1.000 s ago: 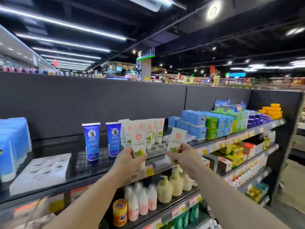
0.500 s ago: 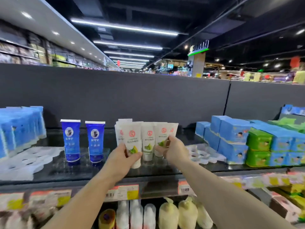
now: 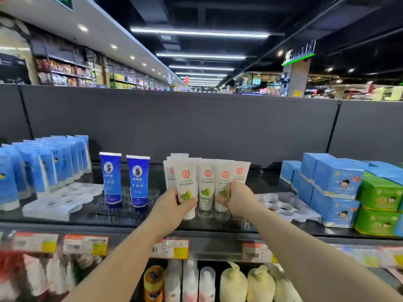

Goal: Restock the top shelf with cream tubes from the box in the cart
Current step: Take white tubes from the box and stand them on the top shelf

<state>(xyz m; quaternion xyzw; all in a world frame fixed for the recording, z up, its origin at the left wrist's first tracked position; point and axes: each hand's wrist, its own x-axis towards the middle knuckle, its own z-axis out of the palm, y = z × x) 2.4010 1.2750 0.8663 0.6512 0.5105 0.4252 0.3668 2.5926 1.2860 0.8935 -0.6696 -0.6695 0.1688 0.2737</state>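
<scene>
Both your hands are up at the dark glossy top shelf (image 3: 122, 216). Your left hand (image 3: 172, 205) grips a white cream tube with a red round logo and green leaf print (image 3: 185, 184): thumb wrapped across the front of its lower body, the other fingers behind it and out of sight, cap end down and touching or just above the shelf surface; can't tell which. That tube stands upright at the front of the row of matching white cream tubes (image 3: 207, 182), with more of them stacked just behind it. Your right hand (image 3: 238, 200) is at the right end of the same row, fingers curled around the lower part of the rightmost white tube (image 3: 239, 173); the hand covers the tube's base, so the seating is hidden. Between your hands two tubes of the row stand upright, free of either hand. Left of the row, apart from it, stand two dark blue tubes with white caps-up ends (image 3: 123, 177) in a clear plastic holder tray (image 3: 63, 201). Further left, a row of light blue pouches (image 3: 43, 162). To the right, stacked blue cardboard cartons (image 3: 333, 182) and green cartons (image 3: 379, 192). Price tags (image 3: 86, 245) line the shelf edge; pump bottles (image 3: 233, 282) stand on the shelf below.
</scene>
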